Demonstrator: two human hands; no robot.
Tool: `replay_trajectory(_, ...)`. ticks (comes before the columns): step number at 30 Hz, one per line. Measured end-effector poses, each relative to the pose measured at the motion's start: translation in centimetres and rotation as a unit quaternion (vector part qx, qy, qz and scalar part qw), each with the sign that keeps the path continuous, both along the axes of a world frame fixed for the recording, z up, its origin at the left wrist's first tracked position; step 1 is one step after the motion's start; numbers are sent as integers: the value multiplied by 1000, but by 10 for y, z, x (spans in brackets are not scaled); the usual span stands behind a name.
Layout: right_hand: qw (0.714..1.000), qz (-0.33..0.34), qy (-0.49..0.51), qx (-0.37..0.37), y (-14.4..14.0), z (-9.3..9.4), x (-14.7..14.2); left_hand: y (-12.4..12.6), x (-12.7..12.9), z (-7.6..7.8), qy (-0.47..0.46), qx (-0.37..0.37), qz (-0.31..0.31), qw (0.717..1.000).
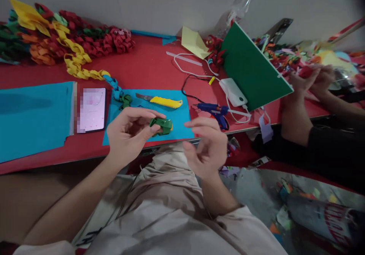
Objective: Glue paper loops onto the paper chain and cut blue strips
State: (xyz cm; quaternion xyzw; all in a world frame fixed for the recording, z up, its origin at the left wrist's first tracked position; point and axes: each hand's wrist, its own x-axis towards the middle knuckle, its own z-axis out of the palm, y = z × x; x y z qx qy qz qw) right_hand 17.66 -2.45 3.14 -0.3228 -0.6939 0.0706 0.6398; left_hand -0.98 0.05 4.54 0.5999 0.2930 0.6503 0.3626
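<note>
The red worktop (148,68) carries a long paper chain (76,62) of folded links in yellow, orange, red and green, which trails down to a blue sheet (176,123) at the near edge. On that sheet lie a yellow utility knife (164,101) and, to the right, a blue glue gun (215,112).

Just above the sheet's near edge, the left hand (128,133) holds a small green folded paper link (161,126), pinched at its left end between thumb and fingertips. The piece looks very light and soft; it would likely crush or unfold under a hard squeeze, so a light pinch on the flat folded faces suits it best.

The right hand (207,146) hovers just beside it, fingers loosely curled and half open, holding nothing.

At the far right, another person's hands (313,78) work on red paper.
</note>
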Motion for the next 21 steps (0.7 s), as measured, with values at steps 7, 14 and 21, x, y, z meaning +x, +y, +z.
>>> replay_trajectory(7, 999, 6, 13, -31, 11, 15, -24, -4, 0, -1, -1, -39, -7, 999)
replay_trajectory(14, 998, -27, -12, -53, 6, 16, -24, -3, -1, -5, -6, -40, -4, 999)
replay_trajectory(21, 997, -24, -32, -62, 5, 19, -23, -3, -10, -11, 108, 71, 115, 985)
